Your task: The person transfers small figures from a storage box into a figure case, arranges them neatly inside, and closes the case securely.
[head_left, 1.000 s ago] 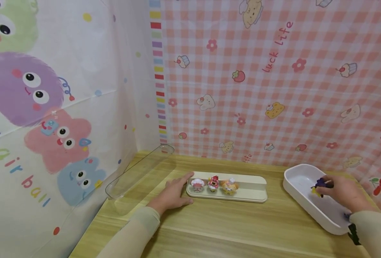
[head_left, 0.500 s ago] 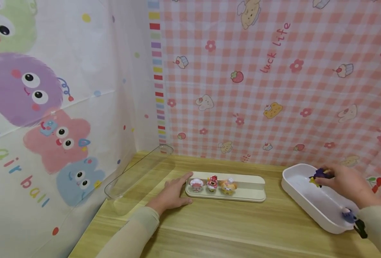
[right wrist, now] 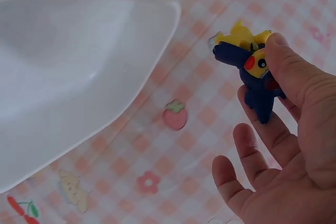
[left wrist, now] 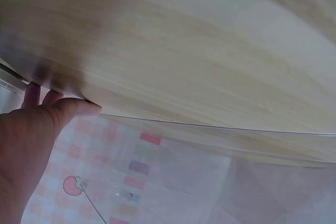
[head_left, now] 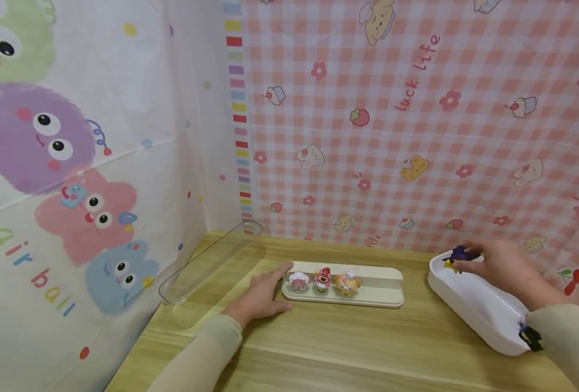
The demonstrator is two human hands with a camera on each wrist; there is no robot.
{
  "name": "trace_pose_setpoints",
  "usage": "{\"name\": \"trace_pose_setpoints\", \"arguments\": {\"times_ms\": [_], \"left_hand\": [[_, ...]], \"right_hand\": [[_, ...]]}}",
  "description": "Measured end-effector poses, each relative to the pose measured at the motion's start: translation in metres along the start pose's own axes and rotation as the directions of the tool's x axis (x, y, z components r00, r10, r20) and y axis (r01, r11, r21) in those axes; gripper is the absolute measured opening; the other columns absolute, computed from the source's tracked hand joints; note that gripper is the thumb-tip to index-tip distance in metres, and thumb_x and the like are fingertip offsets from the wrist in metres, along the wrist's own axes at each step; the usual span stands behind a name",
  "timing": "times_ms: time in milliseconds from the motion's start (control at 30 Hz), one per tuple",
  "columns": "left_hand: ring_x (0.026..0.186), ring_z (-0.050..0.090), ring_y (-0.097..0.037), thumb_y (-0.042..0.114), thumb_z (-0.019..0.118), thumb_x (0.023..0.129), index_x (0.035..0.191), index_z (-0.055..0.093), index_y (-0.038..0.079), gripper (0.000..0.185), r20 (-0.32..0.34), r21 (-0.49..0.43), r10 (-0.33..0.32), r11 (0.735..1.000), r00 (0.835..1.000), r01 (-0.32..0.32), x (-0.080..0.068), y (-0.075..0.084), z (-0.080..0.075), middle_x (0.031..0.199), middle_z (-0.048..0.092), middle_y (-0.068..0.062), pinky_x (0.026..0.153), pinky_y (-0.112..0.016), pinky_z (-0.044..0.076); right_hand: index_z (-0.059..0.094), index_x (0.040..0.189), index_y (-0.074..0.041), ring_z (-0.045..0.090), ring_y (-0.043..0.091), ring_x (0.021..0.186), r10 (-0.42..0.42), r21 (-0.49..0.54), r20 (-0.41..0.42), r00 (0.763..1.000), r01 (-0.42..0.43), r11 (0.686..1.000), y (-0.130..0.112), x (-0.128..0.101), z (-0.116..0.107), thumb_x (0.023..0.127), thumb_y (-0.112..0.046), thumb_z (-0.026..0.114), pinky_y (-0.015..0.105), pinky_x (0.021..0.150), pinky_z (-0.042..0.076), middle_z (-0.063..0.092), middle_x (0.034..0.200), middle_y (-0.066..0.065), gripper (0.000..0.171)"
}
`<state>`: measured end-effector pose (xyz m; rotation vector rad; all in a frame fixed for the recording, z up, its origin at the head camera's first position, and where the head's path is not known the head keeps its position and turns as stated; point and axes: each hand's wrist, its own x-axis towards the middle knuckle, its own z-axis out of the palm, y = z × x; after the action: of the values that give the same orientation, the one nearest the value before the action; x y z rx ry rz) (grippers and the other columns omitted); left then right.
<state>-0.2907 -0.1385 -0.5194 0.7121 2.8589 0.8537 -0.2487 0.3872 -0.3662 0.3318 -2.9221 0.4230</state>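
Observation:
My right hand [head_left: 510, 272] pinches a small dark blue and yellow toy figure [right wrist: 257, 74] between thumb and forefinger, over the far end of a white plastic bin [head_left: 470, 305]. In the right wrist view the other fingers are spread apart from the figure. My left hand [head_left: 262, 296] touches the left end of a long cream display base [head_left: 377, 296], its fingers not curled round it. On that base stand a white-and-pink figure [head_left: 299, 282], a red-and-pink figure [head_left: 322, 280] and an orange figure with a white top [head_left: 348, 283], all left of its right end.
A clear plastic cover [head_left: 211, 264] lies at the left on the wooden table [head_left: 338, 343]. Part of a purplish figure [head_left: 522, 325] shows at the bin's near end, mostly hidden by the right wrist's black mount. Printed cloth [head_left: 358, 179] hangs behind the table.
My right hand, still holding the blue and yellow figure, has moved left and up, from over the bin's middle to its far end. The left hand and the cream base have stayed in place.

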Motion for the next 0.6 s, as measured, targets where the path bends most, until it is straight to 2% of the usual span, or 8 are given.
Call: {"name": "trace_pose_setpoints", "arguments": {"times_ms": [133, 267, 433, 600], "left_hand": [[0.151, 0.047, -0.045, 0.039, 0.088, 0.090, 0.171, 0.024, 0.031, 0.103, -0.003, 0.004, 0.003, 1.000, 1.000, -0.003, 0.000, 0.000, 0.000, 0.166, 0.049, -0.016, 0.127, -0.071, 0.022], [0.151, 0.047, -0.045, 0.039, 0.087, 0.090, 0.171, 0.024, 0.032, 0.103, -0.001, 0.007, -0.002, 1.000, 1.000, 0.002, 0.000, 0.000, 0.000, 0.166, 0.049, -0.016, 0.127, -0.072, 0.021], [0.151, 0.047, -0.044, 0.039, 0.087, 0.090, 0.171, 0.024, 0.032, 0.103, -0.002, 0.011, -0.002, 1.000, 1.000, 0.002, 0.000, 0.000, 0.000, 0.166, 0.049, -0.016, 0.127, -0.072, 0.021], [0.150, 0.048, -0.044, 0.039, 0.088, 0.090, 0.171, 0.024, 0.031, 0.103, -0.005, 0.014, 0.000, 1.000, 1.000, 0.000, 0.000, 0.000, 0.000, 0.165, 0.050, -0.016, 0.127, -0.072, 0.023]], "right_hand": [[0.079, 0.108, -0.011, 0.074, 0.032, 0.089, -0.049, -0.006, -0.044, 0.998, 0.049, 0.999, -0.015, 0.005, 0.006, 0.087, -0.034, 0.090, 0.045, 0.071, 0.056, 0.082, 0.097, 0.012, 0.032], [0.080, 0.108, -0.013, 0.073, 0.027, 0.085, -0.061, 0.001, -0.047, 0.997, 0.061, 0.998, -0.029, 0.009, 0.011, 0.087, -0.033, 0.090, 0.035, 0.066, 0.050, 0.081, 0.097, 0.010, 0.032], [0.079, 0.111, -0.012, 0.071, 0.023, 0.082, -0.089, 0.001, -0.039, 0.995, 0.089, 0.996, -0.043, 0.013, 0.019, 0.088, -0.034, 0.090, 0.034, 0.064, 0.049, 0.080, 0.097, 0.008, 0.033], [0.080, 0.110, -0.014, 0.073, 0.023, 0.082, -0.141, -0.029, -0.079, 0.987, 0.139, 0.990, -0.057, 0.019, 0.028, 0.086, -0.032, 0.091, 0.041, 0.066, 0.054, 0.081, 0.095, 0.004, 0.032]]}}
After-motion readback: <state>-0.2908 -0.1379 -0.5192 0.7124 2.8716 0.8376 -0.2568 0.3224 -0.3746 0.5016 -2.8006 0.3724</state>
